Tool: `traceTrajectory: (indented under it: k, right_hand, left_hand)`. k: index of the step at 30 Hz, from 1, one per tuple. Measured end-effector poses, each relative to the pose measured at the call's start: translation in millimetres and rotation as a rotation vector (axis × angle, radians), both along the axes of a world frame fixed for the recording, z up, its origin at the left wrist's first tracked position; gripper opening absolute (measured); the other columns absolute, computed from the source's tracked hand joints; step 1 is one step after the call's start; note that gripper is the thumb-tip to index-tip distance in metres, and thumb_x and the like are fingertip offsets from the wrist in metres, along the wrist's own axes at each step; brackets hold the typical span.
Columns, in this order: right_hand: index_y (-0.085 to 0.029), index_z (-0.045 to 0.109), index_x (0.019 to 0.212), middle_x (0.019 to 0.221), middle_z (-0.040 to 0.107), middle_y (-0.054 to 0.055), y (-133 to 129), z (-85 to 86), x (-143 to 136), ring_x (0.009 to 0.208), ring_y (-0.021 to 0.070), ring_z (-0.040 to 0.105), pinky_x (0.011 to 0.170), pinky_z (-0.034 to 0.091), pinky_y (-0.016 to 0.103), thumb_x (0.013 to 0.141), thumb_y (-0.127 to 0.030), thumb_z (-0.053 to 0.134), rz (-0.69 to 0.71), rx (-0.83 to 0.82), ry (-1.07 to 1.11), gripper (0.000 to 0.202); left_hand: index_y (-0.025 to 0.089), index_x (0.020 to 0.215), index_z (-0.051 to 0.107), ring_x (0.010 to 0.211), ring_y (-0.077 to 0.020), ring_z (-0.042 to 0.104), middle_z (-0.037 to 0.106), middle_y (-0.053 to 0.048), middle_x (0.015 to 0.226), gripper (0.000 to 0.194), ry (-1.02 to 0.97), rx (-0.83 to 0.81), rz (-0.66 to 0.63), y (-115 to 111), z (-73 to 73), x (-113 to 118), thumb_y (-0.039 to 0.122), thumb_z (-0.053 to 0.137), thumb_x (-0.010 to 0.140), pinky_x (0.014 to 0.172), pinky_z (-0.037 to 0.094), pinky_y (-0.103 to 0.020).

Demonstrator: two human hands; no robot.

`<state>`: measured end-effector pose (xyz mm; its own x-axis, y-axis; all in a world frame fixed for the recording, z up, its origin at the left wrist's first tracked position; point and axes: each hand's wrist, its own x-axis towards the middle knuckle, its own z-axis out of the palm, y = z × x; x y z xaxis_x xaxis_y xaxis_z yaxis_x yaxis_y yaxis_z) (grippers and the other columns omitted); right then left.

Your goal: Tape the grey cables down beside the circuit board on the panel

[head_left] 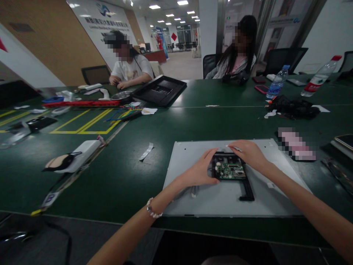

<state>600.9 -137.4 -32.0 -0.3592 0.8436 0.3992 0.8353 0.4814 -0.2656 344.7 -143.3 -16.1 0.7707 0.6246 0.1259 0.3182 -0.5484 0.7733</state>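
Observation:
A large grey metal panel (pixel 182 202), perhaps a screen's back, lies flat on the table before me. On it sits a black plastic frame (pixel 249 189) holding a green circuit board (pixel 230 171). My left hand (pixel 198 170) grips the frame's left side, fingers at the upper corner and thumb by the lower one. At the frame's top edge, my right hand (pixel 249 154) has its fingertips drawn together in a pinch. A small whitish bit shows at those fingertips, too small to name.
A strip of silver tape (pixel 146 151) lies left of the panel, a phone (pixel 296 144) to its right. Farther off are a black monitor cover (pixel 160 90), coloured wires (pixel 121 115), a black bundle (pixel 292 106) and two bottles (pixel 278 81). Two people sit across the green table (pixel 193 123).

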Motion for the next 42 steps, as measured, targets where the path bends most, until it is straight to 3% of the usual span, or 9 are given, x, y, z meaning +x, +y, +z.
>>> traceTrajectory:
  k: [10,32,35,39,42]
  right_hand:
    - [-0.023,0.073,0.094,0.098,0.074,0.007,10,-2.0,-29,0.090,0.0227,0.068,0.081,0.052,0.036,0.090,-0.021,0.052,0.074,-0.071,-0.027,0.021]
    - [-0.021,0.072,0.096,0.100,0.074,0.006,5,-6.3,-34,0.093,0.0216,0.068,0.086,0.051,0.036,0.091,-0.023,0.053,0.099,-0.112,0.134,0.020]
    - [-0.021,0.073,0.095,0.099,0.074,0.007,4,-5.8,-35,0.092,0.0218,0.068,0.086,0.052,0.037,0.092,-0.024,0.050,0.094,-0.098,0.159,0.023]
    - [-0.020,0.072,0.096,0.101,0.074,0.007,3,-8.0,-30,0.094,0.0218,0.068,0.087,0.052,0.038,0.092,-0.024,0.049,0.075,-0.074,0.194,0.024]
    - [-0.019,0.072,0.095,0.100,0.074,0.007,2,-9.5,-21,0.095,0.0226,0.068,0.089,0.051,0.039,0.093,-0.026,0.048,0.038,-0.049,0.217,0.025]
  left_hand:
    - [0.022,0.149,0.013,0.138,-0.0367,0.025,0.024,-0.017,0.149,0.111,-0.017,-0.001,0.006,2,-3.9,1,0.032,0.077,0.059,0.114,0.021,-0.056]
    - [0.017,0.150,0.009,0.141,-0.0361,0.019,0.016,-0.019,0.153,0.114,0.024,0.014,-0.004,0,-9.1,-2,0.036,0.078,0.061,0.116,0.019,-0.053]
    - [0.019,0.151,0.008,0.142,-0.0365,0.017,0.012,-0.018,0.155,0.114,0.058,0.019,0.008,-3,-3.4,-7,0.042,0.077,0.063,0.116,0.020,-0.053]
    - [0.024,0.149,0.017,0.142,-0.0294,0.022,0.019,-0.012,0.155,0.083,0.144,0.099,0.115,7,15.2,-34,0.047,0.061,0.082,0.116,0.023,-0.047]
    - [0.023,0.140,0.036,0.134,-0.0259,0.036,0.036,-0.011,0.146,0.056,0.179,0.261,0.408,29,23.8,-75,0.042,0.050,0.089,0.110,0.033,-0.044]
